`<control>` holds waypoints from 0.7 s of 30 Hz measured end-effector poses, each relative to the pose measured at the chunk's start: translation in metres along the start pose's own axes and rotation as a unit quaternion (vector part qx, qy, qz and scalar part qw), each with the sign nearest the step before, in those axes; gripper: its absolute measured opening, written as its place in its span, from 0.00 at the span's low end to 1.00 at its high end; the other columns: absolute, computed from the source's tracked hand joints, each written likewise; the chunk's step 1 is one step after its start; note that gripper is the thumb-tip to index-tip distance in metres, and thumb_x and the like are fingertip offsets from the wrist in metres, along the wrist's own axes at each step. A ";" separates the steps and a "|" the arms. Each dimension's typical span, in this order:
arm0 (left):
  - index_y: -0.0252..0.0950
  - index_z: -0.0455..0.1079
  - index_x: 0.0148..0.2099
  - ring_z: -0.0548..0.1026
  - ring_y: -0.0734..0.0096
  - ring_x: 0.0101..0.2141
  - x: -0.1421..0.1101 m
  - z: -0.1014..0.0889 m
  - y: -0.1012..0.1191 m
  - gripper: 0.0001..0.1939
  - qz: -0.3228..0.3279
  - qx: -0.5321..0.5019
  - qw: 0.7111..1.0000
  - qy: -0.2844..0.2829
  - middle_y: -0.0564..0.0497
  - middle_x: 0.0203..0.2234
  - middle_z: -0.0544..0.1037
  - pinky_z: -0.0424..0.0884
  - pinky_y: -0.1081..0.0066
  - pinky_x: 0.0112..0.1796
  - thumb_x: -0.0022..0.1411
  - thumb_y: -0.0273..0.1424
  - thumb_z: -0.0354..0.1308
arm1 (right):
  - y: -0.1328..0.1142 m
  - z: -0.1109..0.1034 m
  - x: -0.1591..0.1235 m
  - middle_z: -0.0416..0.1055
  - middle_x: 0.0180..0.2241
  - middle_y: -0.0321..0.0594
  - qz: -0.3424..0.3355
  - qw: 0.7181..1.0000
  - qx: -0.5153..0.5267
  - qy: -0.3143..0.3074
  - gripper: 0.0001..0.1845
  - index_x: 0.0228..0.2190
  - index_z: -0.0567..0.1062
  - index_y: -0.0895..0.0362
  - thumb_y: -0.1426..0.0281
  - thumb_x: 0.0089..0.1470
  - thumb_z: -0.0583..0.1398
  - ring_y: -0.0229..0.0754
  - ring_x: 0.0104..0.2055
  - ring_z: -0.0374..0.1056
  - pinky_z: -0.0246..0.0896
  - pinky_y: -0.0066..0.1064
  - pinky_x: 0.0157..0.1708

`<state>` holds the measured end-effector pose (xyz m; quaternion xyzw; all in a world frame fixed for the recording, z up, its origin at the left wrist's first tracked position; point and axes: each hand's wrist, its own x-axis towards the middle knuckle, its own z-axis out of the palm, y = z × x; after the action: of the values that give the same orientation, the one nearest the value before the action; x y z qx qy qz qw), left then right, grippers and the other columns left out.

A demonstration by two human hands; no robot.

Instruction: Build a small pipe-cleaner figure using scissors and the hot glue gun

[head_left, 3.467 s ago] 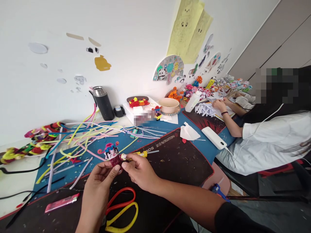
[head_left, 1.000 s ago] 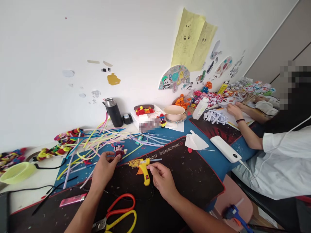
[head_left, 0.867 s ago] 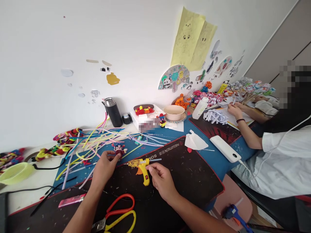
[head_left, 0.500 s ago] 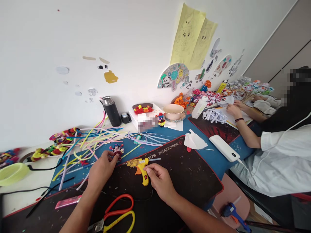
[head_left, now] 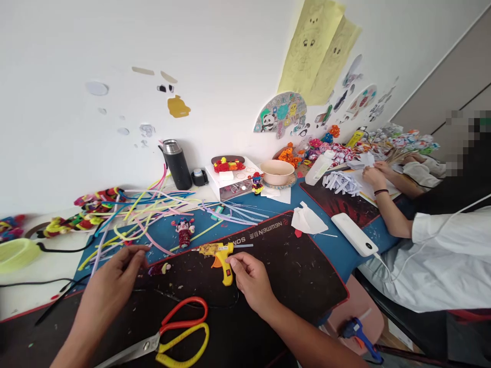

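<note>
My left hand (head_left: pixel 118 273) has its thumb and forefinger pressed together over the black mat; whatever may be between them is too small to name. A little to its right lies a small dark red piece with a pale yellow end (head_left: pixel 159 269). Beyond that rests a small fuzzy doll (head_left: pixel 184 232) with a dark red body and a blue and pink headdress. The yellow glue gun (head_left: pixel 220 258) lies on the mat, nozzle pointing left, a glue stick out of its back. My right hand (head_left: pixel 253 281) is curled closed, thumb tip against the gun's handle; its grip is partly hidden.
Large scissors (head_left: pixel 182 332) with red and yellow handles lie in front. Pipe cleaners (head_left: pixel 153 209) spread at the back left beside a black flask (head_left: pixel 176 164). A bowl (head_left: pixel 276 172) and power bank (head_left: pixel 355 233) stand rightward. A co-worker (head_left: pixel 441 255) handles paper.
My left hand has let go of the doll and moved left and towards me, uncovering the small dark red piece. My right hand stays beside the glue gun. The view has shifted slightly.
</note>
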<state>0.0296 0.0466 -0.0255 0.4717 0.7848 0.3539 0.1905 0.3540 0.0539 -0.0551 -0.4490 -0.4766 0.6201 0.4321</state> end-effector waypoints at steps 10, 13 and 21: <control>0.48 0.75 0.26 0.80 0.52 0.30 -0.028 -0.033 -0.003 0.30 -0.077 0.045 0.996 -0.031 0.52 0.25 0.85 0.70 0.64 0.33 0.48 0.69 0.55 | -0.004 0.001 -0.001 0.53 0.17 0.25 -0.007 1.000 -0.019 0.006 0.33 0.36 0.80 0.57 0.38 0.60 0.65 0.34 0.18 0.46 0.42 0.29 0.20; 0.48 0.73 0.24 0.77 0.53 0.26 -0.032 -0.032 0.006 0.27 -0.090 0.066 0.993 -0.042 0.51 0.21 0.82 0.67 0.64 0.29 0.46 0.66 0.57 | -0.005 0.002 -0.001 0.53 0.17 0.26 -0.008 0.999 -0.029 0.010 0.32 0.36 0.81 0.57 0.38 0.60 0.65 0.34 0.19 0.46 0.43 0.29 0.20; 0.49 0.80 0.35 0.81 0.41 0.40 -0.023 -0.013 0.021 0.18 0.135 0.058 0.988 -0.038 0.43 0.33 0.86 0.74 0.53 0.46 0.57 0.53 0.57 | -0.002 0.002 -0.001 0.53 0.18 0.26 -0.016 0.998 -0.051 0.021 0.32 0.37 0.81 0.58 0.39 0.61 0.65 0.34 0.19 0.48 0.42 0.29 0.19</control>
<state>0.0449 0.0276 -0.0018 0.5967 0.7253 0.3124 0.1426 0.3521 0.0528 -0.0527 -0.4757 -0.5057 0.5786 0.4280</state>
